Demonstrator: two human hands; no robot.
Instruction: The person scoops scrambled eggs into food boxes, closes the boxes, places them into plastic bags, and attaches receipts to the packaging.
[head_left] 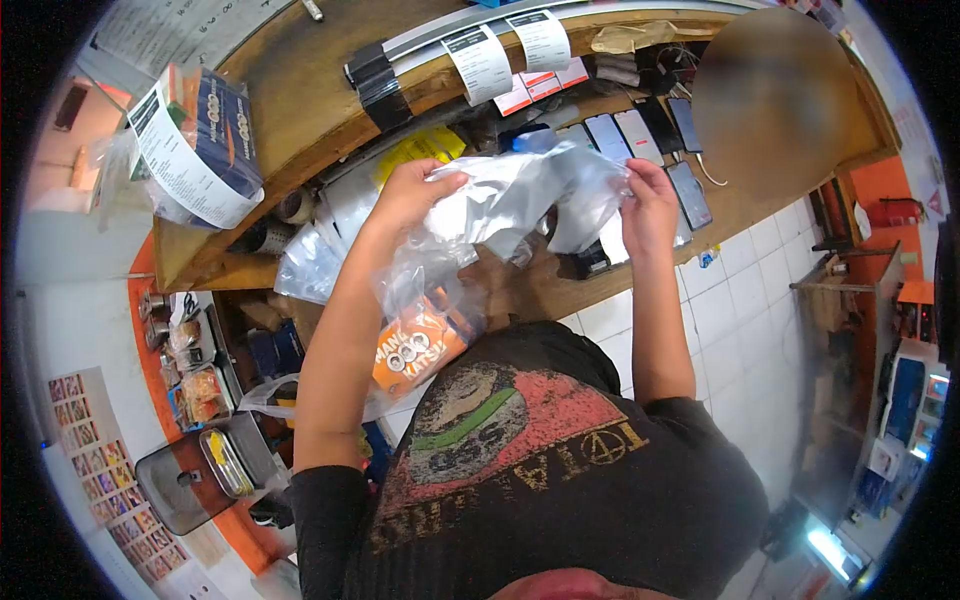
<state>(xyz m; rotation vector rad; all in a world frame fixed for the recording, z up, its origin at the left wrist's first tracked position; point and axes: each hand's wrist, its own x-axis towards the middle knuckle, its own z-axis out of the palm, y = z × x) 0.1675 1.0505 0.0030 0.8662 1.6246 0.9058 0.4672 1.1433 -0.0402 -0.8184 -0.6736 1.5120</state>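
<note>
A crumpled clear plastic bag [500, 195] is stretched between both hands above the wooden counter. My left hand [415, 192] pinches its left end, fingers closed on the plastic. The right end is held by my right hand [648, 200], with thumb and fingers pressed together. Below my left hand, an orange packet [425, 340] with white lettering sits inside another clear plastic bag, near my shirt. Flat clear bags [308, 262] lie on the counter edge left of my left forearm.
Several phones [688, 195] lie on the counter at the right. Receipts [480, 65] hang from the raised shelf. A bagged dark blue box [225, 130] with a long receipt stands at the upper left. A grey container [185, 485] is at the lower left.
</note>
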